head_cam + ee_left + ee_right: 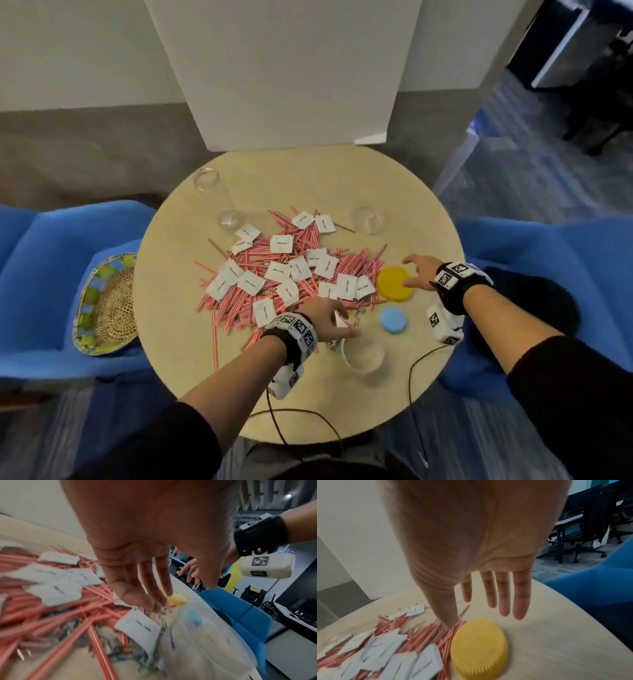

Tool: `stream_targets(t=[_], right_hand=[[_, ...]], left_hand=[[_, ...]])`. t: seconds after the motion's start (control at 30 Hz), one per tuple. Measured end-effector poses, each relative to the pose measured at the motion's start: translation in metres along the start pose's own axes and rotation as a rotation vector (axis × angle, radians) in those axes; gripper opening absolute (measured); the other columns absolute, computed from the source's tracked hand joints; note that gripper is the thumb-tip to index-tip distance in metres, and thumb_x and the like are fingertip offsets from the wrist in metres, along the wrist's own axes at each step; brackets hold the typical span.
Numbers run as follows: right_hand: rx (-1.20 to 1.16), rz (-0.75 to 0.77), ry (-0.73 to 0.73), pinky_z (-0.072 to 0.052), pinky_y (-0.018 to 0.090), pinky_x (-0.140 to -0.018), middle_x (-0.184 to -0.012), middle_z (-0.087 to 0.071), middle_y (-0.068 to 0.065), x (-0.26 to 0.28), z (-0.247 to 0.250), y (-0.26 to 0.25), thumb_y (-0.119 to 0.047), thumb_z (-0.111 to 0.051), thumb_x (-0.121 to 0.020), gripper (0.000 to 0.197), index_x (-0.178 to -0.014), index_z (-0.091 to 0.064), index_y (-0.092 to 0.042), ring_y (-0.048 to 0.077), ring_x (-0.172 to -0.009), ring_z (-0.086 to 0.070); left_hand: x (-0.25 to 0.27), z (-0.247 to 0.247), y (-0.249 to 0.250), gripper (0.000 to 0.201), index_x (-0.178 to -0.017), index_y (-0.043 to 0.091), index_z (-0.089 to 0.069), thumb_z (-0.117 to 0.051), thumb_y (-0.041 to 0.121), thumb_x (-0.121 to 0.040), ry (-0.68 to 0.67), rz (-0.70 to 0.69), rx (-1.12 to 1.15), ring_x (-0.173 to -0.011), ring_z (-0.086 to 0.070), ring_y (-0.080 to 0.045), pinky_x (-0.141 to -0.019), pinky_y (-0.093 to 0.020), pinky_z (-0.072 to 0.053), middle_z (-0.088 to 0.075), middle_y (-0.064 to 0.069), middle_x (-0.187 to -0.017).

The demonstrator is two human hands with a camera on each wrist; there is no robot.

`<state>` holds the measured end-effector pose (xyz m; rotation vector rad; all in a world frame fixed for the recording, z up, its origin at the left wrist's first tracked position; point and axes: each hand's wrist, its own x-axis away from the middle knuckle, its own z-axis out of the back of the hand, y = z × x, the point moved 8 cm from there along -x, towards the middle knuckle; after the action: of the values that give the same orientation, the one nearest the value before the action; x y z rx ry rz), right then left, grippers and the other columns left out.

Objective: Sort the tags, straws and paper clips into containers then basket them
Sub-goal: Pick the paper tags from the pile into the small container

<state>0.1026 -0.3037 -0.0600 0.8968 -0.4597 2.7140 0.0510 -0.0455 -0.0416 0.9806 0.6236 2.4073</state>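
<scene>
Red-and-white striped straws (239,301) and white tags (278,270) lie heaped mid-table. Small paper clips (145,654) show blurred at the heap's near edge. My left hand (337,322) hovers over that edge beside a clear jar (364,356); its fingers (154,601) point down, loose, with the thumb apart, and hold nothing. My right hand (407,272) floats over a yellow lid (394,284), with its fingers (520,601) straight and spread. A blue lid (393,320) lies just in front of the yellow lid.
Three more clear containers stand on the round table (342,178): one at the far left (206,178), one beside the heap (231,219), one at the far right (368,219). A woven basket (109,305) rests on the blue chair to the left. Wrist cables trail over the near edge.
</scene>
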Motion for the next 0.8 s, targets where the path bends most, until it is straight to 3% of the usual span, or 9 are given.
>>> stream_targets(t=[0.1,0.17,0.23,0.3,0.4,0.53,0.63,0.7,0.8], right_hand=[[0.005,0.043,0.028,-0.045,0.039,-0.098,-0.137,-0.05,0.019,-0.003,-0.014,0.001,-0.035,-0.075,-0.083,0.069,-0.143,-0.043,-0.021,0.034,-0.122,-0.053],[-0.031,0.116,0.063,-0.045,0.036,-0.093,-0.129,-0.054,0.018,0.002,-0.017,-0.011,-0.031,-0.074,-0.085,0.056,-0.136,-0.053,-0.02,0.031,-0.113,-0.056],[-0.16,0.201,0.101,-0.046,0.03,-0.083,-0.113,-0.064,0.012,0.008,-0.015,-0.027,-0.031,-0.075,-0.084,0.037,-0.117,-0.067,-0.018,0.023,-0.094,-0.06],[-0.375,0.261,-0.009,-0.051,0.029,-0.076,-0.101,-0.07,0.005,0.016,-0.02,-0.047,-0.042,-0.077,-0.079,0.033,-0.102,-0.073,-0.019,0.021,-0.085,-0.066],[-0.549,0.266,-0.279,-0.058,0.031,-0.069,-0.103,-0.071,0.006,0.025,-0.037,-0.076,-0.042,-0.075,-0.081,0.038,-0.112,-0.068,-0.023,0.026,-0.087,-0.072],[-0.447,0.376,-0.211,-0.06,0.043,-0.076,-0.112,-0.066,0.009,0.012,-0.031,-0.114,-0.016,-0.068,-0.09,0.032,-0.121,-0.063,-0.022,0.03,-0.089,-0.071],[-0.539,0.347,-0.151,-0.061,0.036,-0.062,-0.112,-0.065,0.01,-0.004,-0.015,-0.138,-0.004,-0.055,-0.092,0.033,-0.12,-0.065,-0.018,0.027,-0.067,-0.071],[-0.576,0.333,-0.101,-0.06,0.038,-0.06,-0.108,-0.067,0.008,-0.018,-0.001,-0.154,-0.008,-0.054,-0.093,0.03,-0.117,-0.067,-0.02,0.023,-0.059,-0.071],[-0.599,0.335,-0.005,-0.056,0.026,-0.054,-0.108,-0.065,0.009,-0.048,0.027,-0.181,-0.01,-0.054,-0.095,0.031,-0.122,-0.065,-0.02,0.017,-0.056,-0.071]], left_hand=[[-0.003,-0.029,0.003,0.045,-0.116,0.024,-0.061,-0.073,0.044,-0.078,-0.047,0.003,-0.033,-0.078,-0.064,-0.014,-0.077,-0.031,-0.054,-0.073,0.003,-0.089],[-0.003,-0.038,0.002,0.033,-0.114,0.021,-0.064,-0.069,0.027,-0.081,-0.033,0.026,-0.003,-0.065,-0.06,-0.009,-0.07,-0.026,-0.053,-0.073,0.002,-0.091],[-0.005,-0.034,-0.001,0.025,-0.109,0.017,-0.068,-0.064,0.019,-0.084,0.022,0.073,0.079,-0.053,-0.059,-0.006,-0.06,-0.023,-0.052,-0.073,-0.002,-0.089],[-0.008,-0.021,-0.008,0.022,-0.105,0.013,-0.07,-0.064,0.018,-0.084,0.112,0.118,0.189,-0.049,-0.064,-0.01,-0.054,-0.023,-0.055,-0.073,-0.005,-0.08],[-0.01,0.02,-0.017,0.022,-0.102,0.01,-0.072,-0.064,0.014,-0.082,0.305,0.155,0.326,-0.051,-0.067,-0.016,-0.051,-0.024,-0.056,-0.072,-0.01,-0.073],[-0.017,0.08,-0.033,0.023,-0.103,0.011,-0.074,-0.067,0.017,-0.082,0.503,0.178,0.369,-0.057,-0.064,-0.013,-0.05,-0.012,-0.049,-0.07,-0.003,-0.074],[-0.024,0.113,-0.047,0.025,-0.1,0.016,-0.074,-0.064,0.037,-0.089,0.577,0.164,0.416,-0.056,-0.067,-0.014,-0.047,-0.019,-0.049,-0.07,0.001,-0.077],[-0.029,0.137,-0.07,0.037,-0.098,0.018,-0.073,-0.056,0.05,-0.092,0.658,0.203,0.434,-0.062,-0.067,-0.015,-0.056,-0.024,-0.051,-0.07,0.003,-0.079],[-0.037,0.167,-0.127,0.03,-0.109,0.02,-0.07,-0.059,0.042,-0.091,0.759,0.352,0.367,-0.084,-0.064,-0.02,-0.076,-0.031,-0.052,-0.066,0.0,-0.093]])
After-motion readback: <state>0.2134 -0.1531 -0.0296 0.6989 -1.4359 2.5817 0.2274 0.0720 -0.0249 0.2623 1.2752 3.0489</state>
